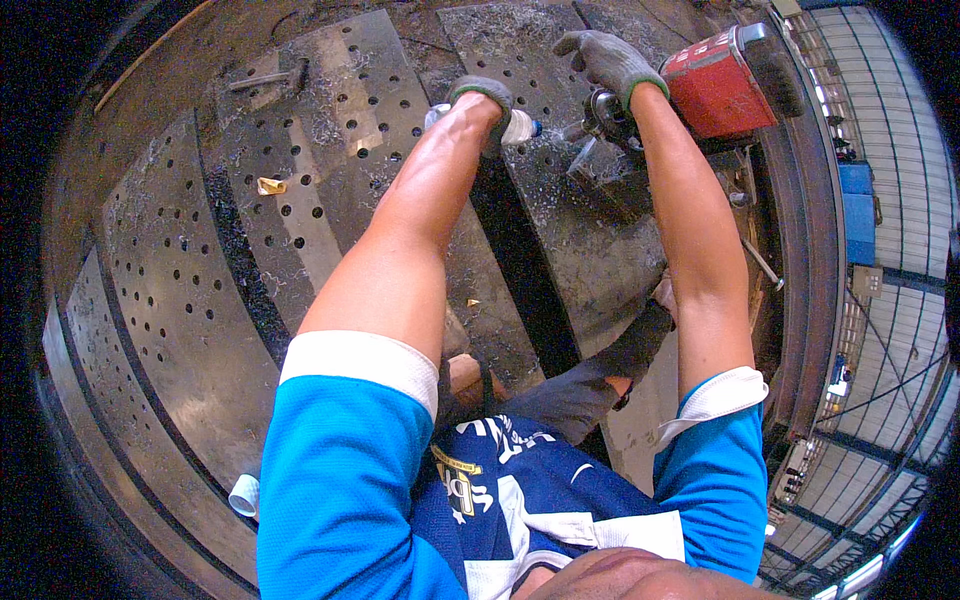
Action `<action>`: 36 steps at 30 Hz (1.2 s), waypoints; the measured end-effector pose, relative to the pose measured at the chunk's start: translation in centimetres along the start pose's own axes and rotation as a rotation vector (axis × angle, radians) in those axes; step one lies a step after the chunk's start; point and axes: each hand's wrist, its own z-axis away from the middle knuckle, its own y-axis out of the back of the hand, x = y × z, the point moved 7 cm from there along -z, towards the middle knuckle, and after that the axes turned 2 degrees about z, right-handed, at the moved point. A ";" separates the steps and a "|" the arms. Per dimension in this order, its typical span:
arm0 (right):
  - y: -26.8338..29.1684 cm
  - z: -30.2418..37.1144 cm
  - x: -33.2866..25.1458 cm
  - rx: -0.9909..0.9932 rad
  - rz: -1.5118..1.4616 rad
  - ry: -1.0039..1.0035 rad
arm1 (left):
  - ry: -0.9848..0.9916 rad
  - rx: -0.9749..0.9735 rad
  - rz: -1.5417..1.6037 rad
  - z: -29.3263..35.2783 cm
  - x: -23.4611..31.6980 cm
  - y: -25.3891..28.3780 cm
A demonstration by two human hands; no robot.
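My left hand (481,98), in a grey glove, reaches over a plastic bottle (522,127) with a blue cap. The bottle shows on both sides of the hand, so the glove appears closed round its middle; the fingertips are mostly hidden. Farther right is my right hand (610,62), gloved too, with its fingers stretched out to the left and nothing in them. It is just above the dark round chuck part (608,112) of a red machine (715,85) that looks like a magnetic drill. Shavings lie around the machine's tool end.
Steel plates (185,240) with rows of drilled holes cover the floor, split by dark gaps (525,260). A hammer (268,80) and a yellow scrap (271,186) lie at the left. A white cup (245,495) is lower left. Steel beams (815,230) run along the right.
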 end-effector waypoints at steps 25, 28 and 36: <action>-1.0 -1.0 1.0 0.074 -0.032 0.039 | -0.008 0.050 -0.124 -1.3 -0.4 -0.1; -1.4 -1.5 2.2 0.035 -0.013 0.001 | -0.007 0.062 -0.130 -1.5 0.0 0.0; -0.6 -0.2 0.3 0.006 0.014 -0.068 | 0.003 0.072 -0.132 -1.9 -0.3 -0.2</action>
